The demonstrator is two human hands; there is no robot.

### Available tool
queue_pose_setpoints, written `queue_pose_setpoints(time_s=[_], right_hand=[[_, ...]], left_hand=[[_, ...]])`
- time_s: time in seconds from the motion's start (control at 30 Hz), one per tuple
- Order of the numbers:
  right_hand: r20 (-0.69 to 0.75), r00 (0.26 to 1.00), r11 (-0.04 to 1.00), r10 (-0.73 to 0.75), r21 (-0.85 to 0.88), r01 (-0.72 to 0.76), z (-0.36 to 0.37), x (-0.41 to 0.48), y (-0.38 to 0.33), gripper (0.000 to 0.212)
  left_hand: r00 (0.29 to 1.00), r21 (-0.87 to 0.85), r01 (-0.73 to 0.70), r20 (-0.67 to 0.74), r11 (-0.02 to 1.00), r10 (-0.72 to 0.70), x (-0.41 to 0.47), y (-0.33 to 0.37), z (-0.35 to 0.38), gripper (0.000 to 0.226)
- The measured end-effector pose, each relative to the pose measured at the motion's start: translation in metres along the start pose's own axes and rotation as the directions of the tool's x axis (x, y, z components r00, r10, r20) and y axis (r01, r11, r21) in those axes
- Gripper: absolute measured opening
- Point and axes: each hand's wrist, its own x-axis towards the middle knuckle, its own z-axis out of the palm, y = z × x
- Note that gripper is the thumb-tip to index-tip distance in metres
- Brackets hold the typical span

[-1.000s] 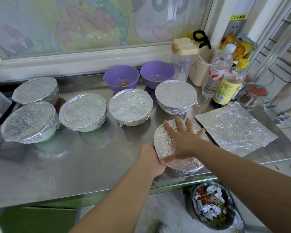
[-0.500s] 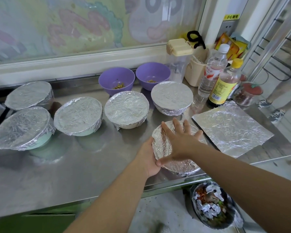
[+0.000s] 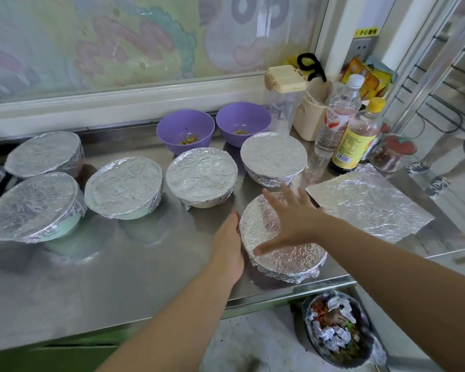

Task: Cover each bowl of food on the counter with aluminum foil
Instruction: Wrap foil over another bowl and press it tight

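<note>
A single head-worn wide-angle view looks forward and down, close above the steel counter (image 3: 113, 285); the painted window (image 3: 118, 49) fills 12 o'clock.

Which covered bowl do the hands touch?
The front bowl, beside the loose foil sheet: left hand at its side, right hand on top. No other is touched.

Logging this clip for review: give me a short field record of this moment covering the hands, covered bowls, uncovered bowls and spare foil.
Near bowl: foil-wrapped, at the front edge of the counter
Left hand: flat against the near bowl's left side
Right hand: open, fingers spread over its foil top
Other covered bowls: five, behind and to the left
Purple bowls: two, uncovered, bits of food inside
Foil sheet: one, loose and flat, right of the near bowl
Status: two bowls not yet covered
</note>
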Motion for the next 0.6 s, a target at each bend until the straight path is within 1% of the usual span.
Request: queue_pose_setpoints(time_s=[0.07, 0.13, 0.3, 0.4, 0.43, 0.5, 0.6], right_hand=[[0.037, 0.999, 1.0, -0.006, -0.023, 0.007, 0.003, 0.001, -0.004, 0.148], [0.044, 0.999, 0.999, 0.006, -0.042, -0.005, 0.004, 0.0, -0.006, 0.148], [0.01, 1.0, 0.997, 0.029, -0.066, -0.029, 0.005, 0.0, -0.011, 0.152], [-0.003, 0.998, 0.998, 0.066, -0.02, -0.066, 0.007, 0.0, -0.011, 0.152], [-0.012, 0.996, 0.996, 0.091, 0.005, -0.091, 0.007, -0.001, -0.011, 0.152], [-0.025, 0.989, 0.988, 0.146, 0.063, -0.144, 0.009, 0.0, -0.01, 0.152], [0.008, 0.982, 0.974, 0.188, 0.13, -0.187, 0.01, 0.004, -0.007, 0.16]], left_hand=[[0.999, 0.017, 0.016, 0.046, 1.0, -0.016, -0.006, -0.003, 0.006, 0.036], [0.996, 0.041, 0.019, 0.084, 0.999, -0.022, -0.009, -0.003, 0.011, 0.043], [0.994, 0.039, 0.062, 0.09, 0.997, -0.065, -0.01, 0.0, 0.011, 0.049], [0.995, 0.059, 0.06, 0.075, 0.996, -0.064, -0.007, 0.004, 0.016, 0.052], [0.997, 0.044, 0.061, 0.051, 0.997, -0.063, -0.007, 0.008, 0.019, 0.052], [0.998, -0.015, 0.064, 0.016, 0.998, -0.064, -0.006, 0.016, 0.025, 0.039], [0.999, -0.056, 0.032, -0.026, 0.998, -0.034, 0.002, 0.02, 0.024, 0.034]])
